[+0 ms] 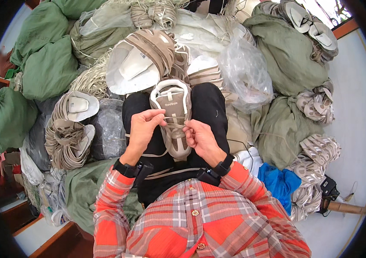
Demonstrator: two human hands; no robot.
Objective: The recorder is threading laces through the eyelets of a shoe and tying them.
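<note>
Left of the beige mesh-and-leather shoe upper (pixel 173 118) resting on the lap, the left hand (pixel 142 129) pinches a pale flat lace (pixel 171 116) taut; right of it, right hand (pixel 200 136) fingers grip the lace's other end, steadying it for threading.

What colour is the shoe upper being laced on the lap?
The shoe upper is beige-taupe with a white collar trim, held by both hands; it shows best in the head view.
</note>
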